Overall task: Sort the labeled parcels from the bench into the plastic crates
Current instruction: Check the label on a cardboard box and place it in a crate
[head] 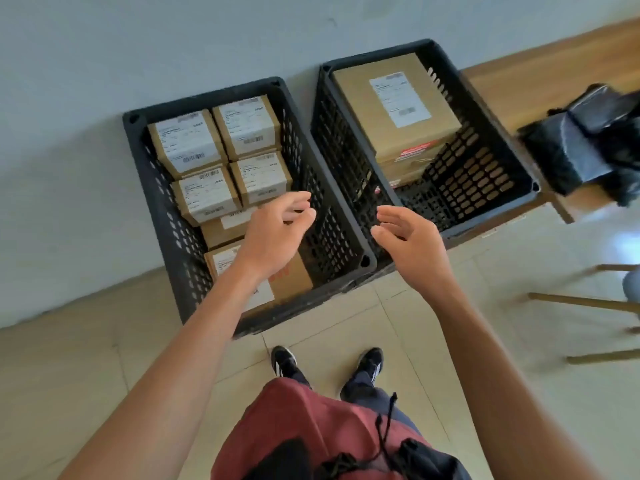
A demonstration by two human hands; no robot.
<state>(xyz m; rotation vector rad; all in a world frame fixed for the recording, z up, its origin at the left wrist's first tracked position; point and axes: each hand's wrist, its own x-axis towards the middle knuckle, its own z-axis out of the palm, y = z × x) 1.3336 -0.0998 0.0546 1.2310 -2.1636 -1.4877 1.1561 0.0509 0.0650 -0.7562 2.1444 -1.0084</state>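
Both hands empty above two black slatted plastic crates on the pale tiled floor

The left hand (273, 233) and right hand (408, 240) hover with fingers loosely spread, holding nothing. The left black crate (166, 216) holds small brown cardboard parcels with white labels (187, 142) packed close in rows; the right black crate (491, 174) holds a stack topped by a large flat brown labelled box (394, 109), its near half bare. The cartons look stiff and probably light, best taken by opposite side faces, clear of the labels. The crates stand by a grey wall (104, 46); the wooden bench (554, 64) at the right carries a crumpled black plastic bag (588, 140)
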